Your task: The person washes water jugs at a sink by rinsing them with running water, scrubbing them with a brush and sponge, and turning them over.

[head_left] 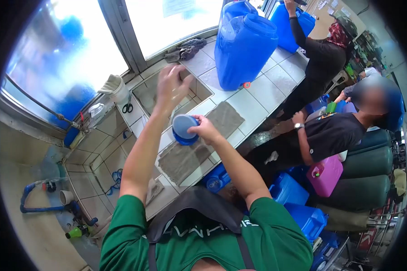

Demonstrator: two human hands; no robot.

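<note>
My right hand (206, 131) is closed on the edge of a round blue cap (184, 122) with a paler face. Directly under that cap, a darker blue rim shows; whether it is a second cap I cannot tell. Both are over the tiled counter, close to a grey cloth (199, 147) spread flat. My left hand (172, 88) is raised above the sunken tiled basin, slightly blurred, thumb and fingers apart, with nothing visible in it. A large blue water jug (244, 49) stands on the counter to the right, with a small orange-red spout near its base.
Scissors (127, 105) and a white container (117, 88) are left of the basin. A dark rag (187, 49) lies by the window. On the right, one person (325, 58) handles a blue jug, and another person (321, 140) stands near a pink jug (324, 175).
</note>
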